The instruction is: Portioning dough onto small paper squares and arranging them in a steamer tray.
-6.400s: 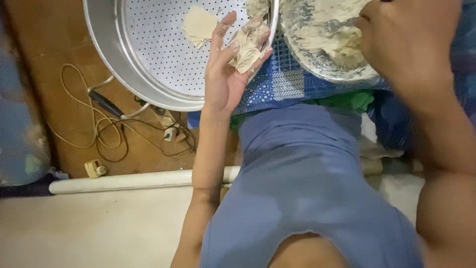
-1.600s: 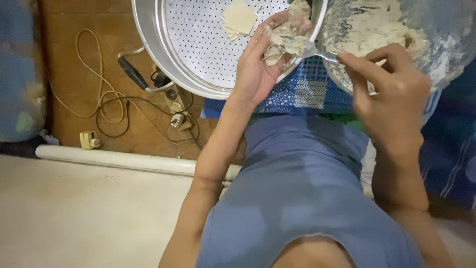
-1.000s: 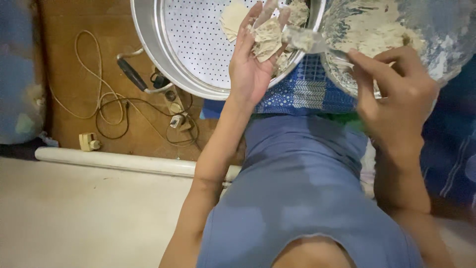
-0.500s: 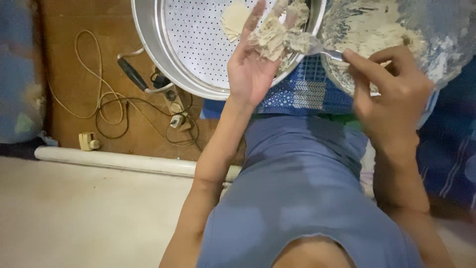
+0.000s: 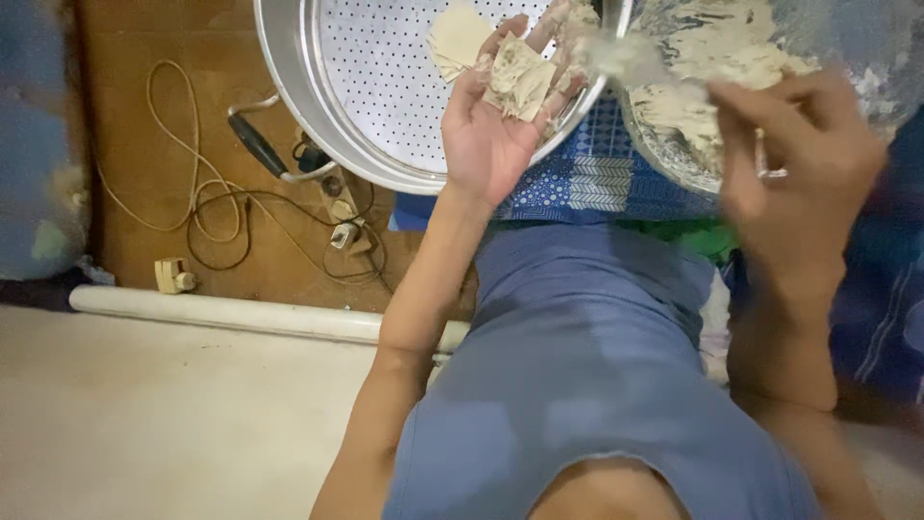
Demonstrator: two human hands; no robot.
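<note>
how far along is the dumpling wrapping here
Done: one folded pale dumpling lies in the perforated round metal steamer tray. In hand: the left hand cups a square wrapper with filling; the right hand is blurred beside the filling bowl. Left: most of the tray is bare and plenty of filling remains.

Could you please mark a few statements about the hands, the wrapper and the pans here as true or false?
1. The left hand lies palm up with a wrapper on it. True.
2. The steamer tray is full of dumplings. False: only one flat wrapper lies in it.
3. The right hand is beside the bowl of filling. True.
4. The bowl is clean inside. False: pale filling coats it.
5. A cable lies on the floor left of the tray. True.
</note>
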